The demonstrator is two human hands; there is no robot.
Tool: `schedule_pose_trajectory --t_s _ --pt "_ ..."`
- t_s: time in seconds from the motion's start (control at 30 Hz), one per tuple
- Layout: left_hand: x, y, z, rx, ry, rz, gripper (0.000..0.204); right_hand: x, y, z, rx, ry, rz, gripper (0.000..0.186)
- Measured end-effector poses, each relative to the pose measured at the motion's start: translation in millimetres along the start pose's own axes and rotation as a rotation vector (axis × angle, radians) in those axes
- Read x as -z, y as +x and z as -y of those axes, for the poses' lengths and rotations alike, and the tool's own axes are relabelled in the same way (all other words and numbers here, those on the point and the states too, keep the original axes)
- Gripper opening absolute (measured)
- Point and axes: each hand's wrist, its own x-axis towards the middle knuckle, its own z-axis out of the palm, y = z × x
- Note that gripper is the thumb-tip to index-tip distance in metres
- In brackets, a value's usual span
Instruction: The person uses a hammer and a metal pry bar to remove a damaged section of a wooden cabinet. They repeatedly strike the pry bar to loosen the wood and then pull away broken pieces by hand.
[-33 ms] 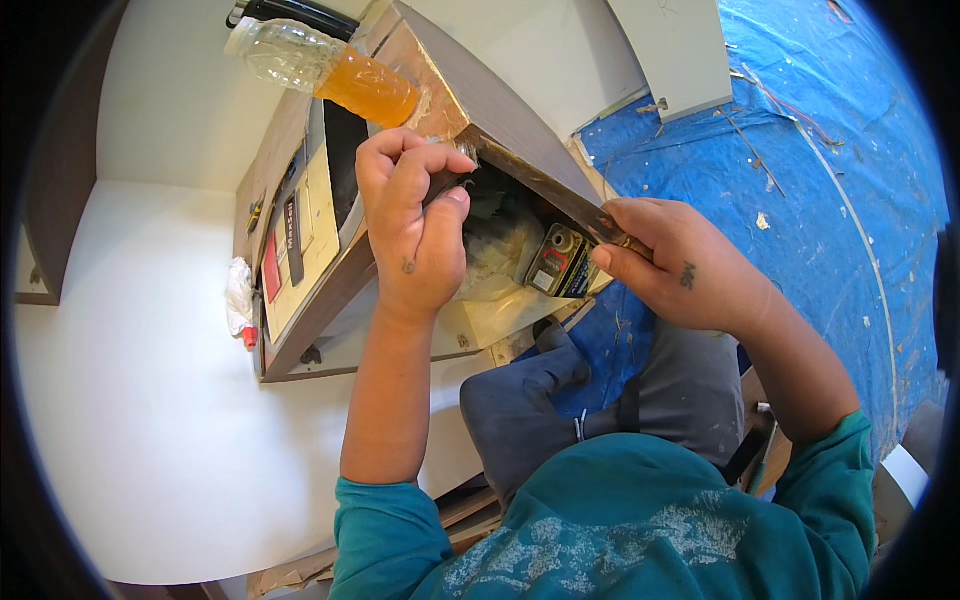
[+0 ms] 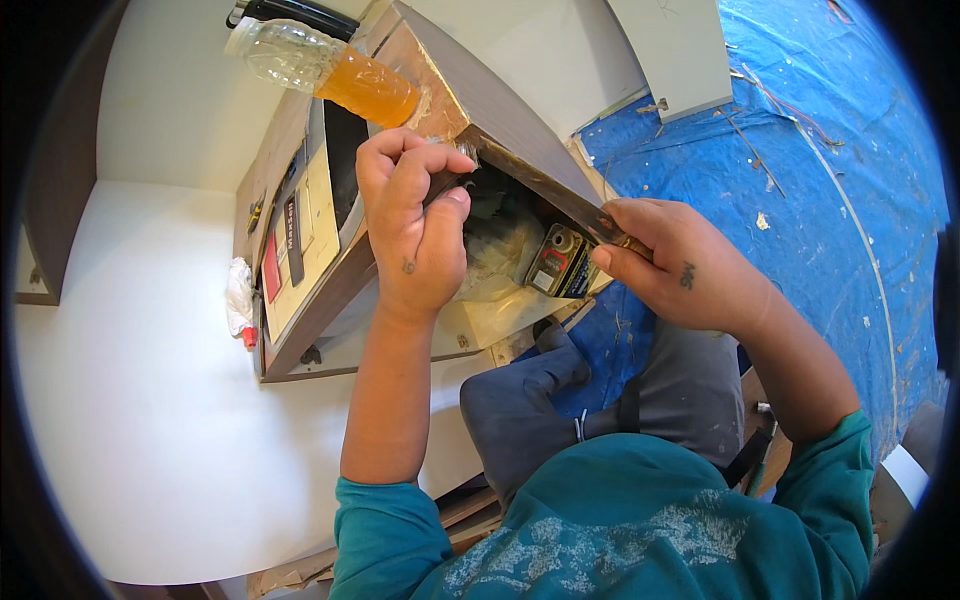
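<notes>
My left hand (image 2: pixel 412 215) is raised over the near corner of a wood-brown cabinet (image 2: pixel 520 95), its fingers curled. Thumb and forefinger come close together around something small and dark that I cannot make out. In my right hand (image 2: pixel 690 262) is a narrow, worn brown handle (image 2: pixel 625 240), gripped between thumb and fingers by the cabinet's dark edge. The far end of this piece merges with that edge. A clear bottle (image 2: pixel 370 88) part-filled with orange liquid stands on the cabinet, just beyond my left fingers.
Inside the cabinet lie crumpled clear plastic (image 2: pixel 490 255) and a black-and-yellow package (image 2: pixel 560 262). A white bottle with a red cap (image 2: pixel 240 300) lies at the left on a white surface (image 2: pixel 130 400). Blue sheeting (image 2: pixel 790 200) with scraps covers the floor at right.
</notes>
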Motion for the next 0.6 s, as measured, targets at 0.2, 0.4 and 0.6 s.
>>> schedule_pose_trajectory --t_s 0.2,0.4,0.6 --pt "-1 1 -3 -0.018 -0.022 -0.012 0.024 1 -1 9 -0.043 0.010 0.006 0.027" --pt "-2 1 3 -0.022 -0.025 -0.028 0.025 12 0 25 -0.084 -0.022 0.049 0.025" --pt "-2 0 3 0.000 -0.049 -0.046 0.026 27 5 52 -0.306 0.068 0.085 0.029"
